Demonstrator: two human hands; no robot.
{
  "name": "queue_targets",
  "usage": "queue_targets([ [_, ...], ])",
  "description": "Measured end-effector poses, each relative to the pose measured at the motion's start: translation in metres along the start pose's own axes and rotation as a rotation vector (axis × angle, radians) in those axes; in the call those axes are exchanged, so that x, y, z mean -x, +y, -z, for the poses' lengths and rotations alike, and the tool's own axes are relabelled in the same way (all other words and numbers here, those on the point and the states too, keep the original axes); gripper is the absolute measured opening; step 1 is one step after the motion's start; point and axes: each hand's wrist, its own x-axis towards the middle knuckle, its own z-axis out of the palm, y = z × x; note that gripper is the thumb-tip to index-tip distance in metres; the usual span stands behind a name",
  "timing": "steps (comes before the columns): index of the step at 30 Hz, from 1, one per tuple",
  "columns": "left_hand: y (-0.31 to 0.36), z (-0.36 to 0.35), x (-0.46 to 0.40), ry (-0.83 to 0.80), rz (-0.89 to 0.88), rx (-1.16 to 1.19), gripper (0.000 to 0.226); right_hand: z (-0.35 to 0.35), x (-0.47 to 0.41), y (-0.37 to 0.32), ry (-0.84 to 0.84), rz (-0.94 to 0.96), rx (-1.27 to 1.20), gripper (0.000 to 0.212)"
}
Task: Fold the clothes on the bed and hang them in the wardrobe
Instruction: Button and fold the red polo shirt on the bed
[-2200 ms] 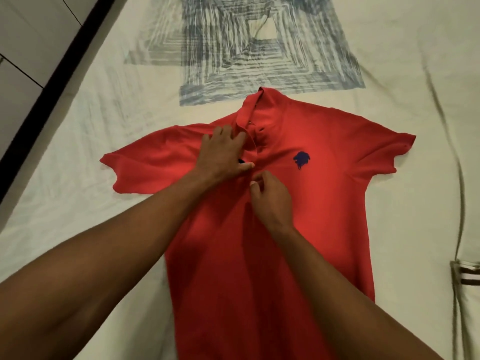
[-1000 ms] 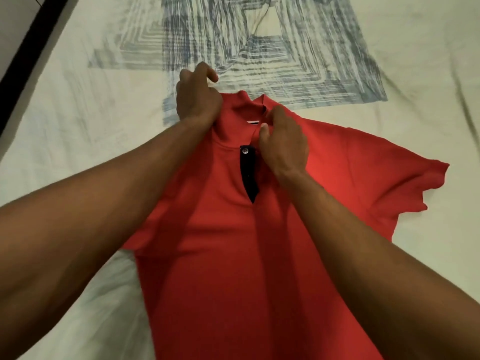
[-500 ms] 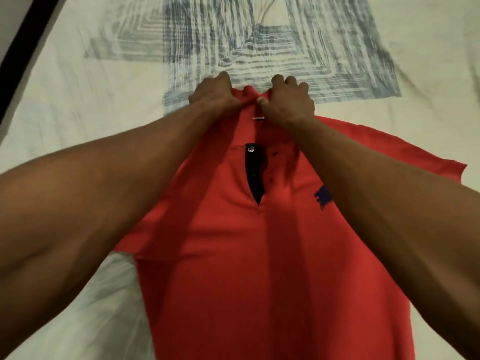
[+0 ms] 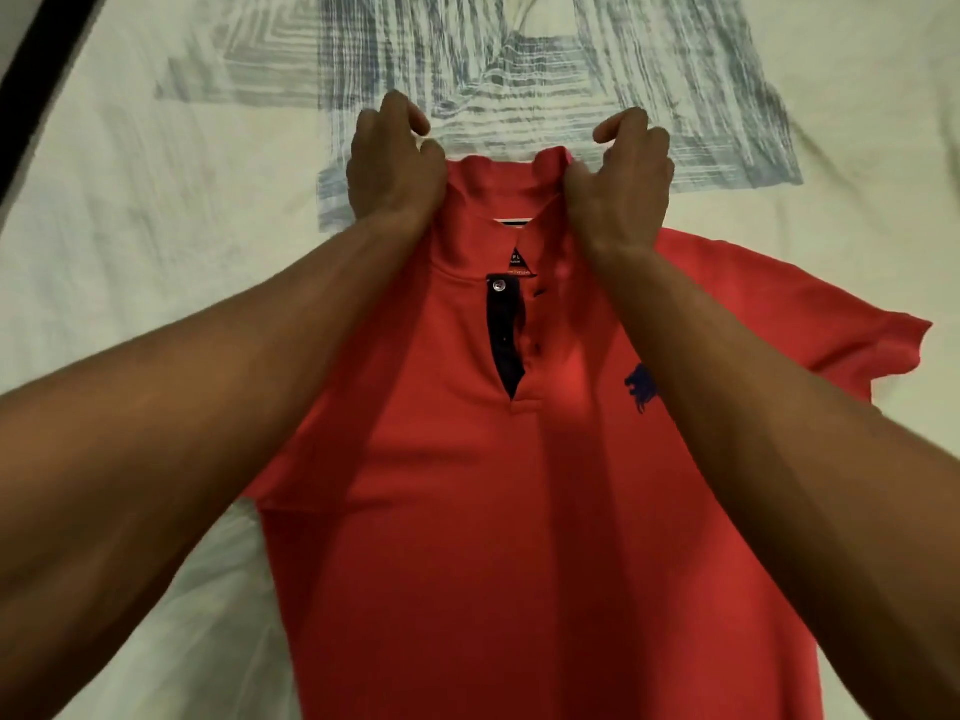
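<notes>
A red polo shirt [image 4: 519, 511] lies front-up on the bed, with a dark placket, a white button and a small blue logo on the chest. Its collar [image 4: 498, 200] stands raised and spread wide. My left hand [image 4: 392, 163] pinches the collar's left end. My right hand [image 4: 623, 174] pinches the collar's right end. The right sleeve [image 4: 831, 324] lies flat to the right; my left forearm hides most of the left sleeve.
The bed is covered by a pale sheet [image 4: 130, 226] with a grey-blue square pattern [image 4: 545, 70] just beyond the collar. A dark bed edge [image 4: 36, 70] runs along the upper left corner.
My hands went from the placket up to the collar, then moved apart, spreading the collar wide and exposing the neck label.
</notes>
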Motion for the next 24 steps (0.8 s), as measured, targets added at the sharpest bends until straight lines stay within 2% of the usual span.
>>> queue_targets([
  [3, 0.007, 0.007, 0.031, -0.071, -0.165, 0.013, 0.016, 0.003, 0.031, -0.004, -0.103, 0.111, 0.037, 0.017],
  [5, 0.003, 0.004, 0.055, -0.2, -0.233, -0.028, 0.015, -0.001, 0.049, -0.001, -0.256, 0.106, 0.176, 0.029],
  [8, -0.01, -0.004, 0.089, -0.314, -0.188, -0.103, 0.012, -0.003, 0.067, 0.005, -0.399, 0.011, 0.327, 0.048],
  [11, -0.014, -0.013, 0.107, -0.309, -0.165, -0.132, 0.016, 0.002, 0.071, 0.006, -0.385, -0.065, 0.334, 0.046],
  [18, -0.01, -0.013, 0.126, -0.229, -0.243, -0.217, 0.025, 0.015, 0.085, 0.003, -0.296, -0.169, 0.272, 0.037],
  [24, -0.005, -0.015, 0.134, -0.227, -0.276, -0.349, 0.023, 0.011, 0.095, -0.004, -0.334, -0.094, 0.343, 0.035],
])
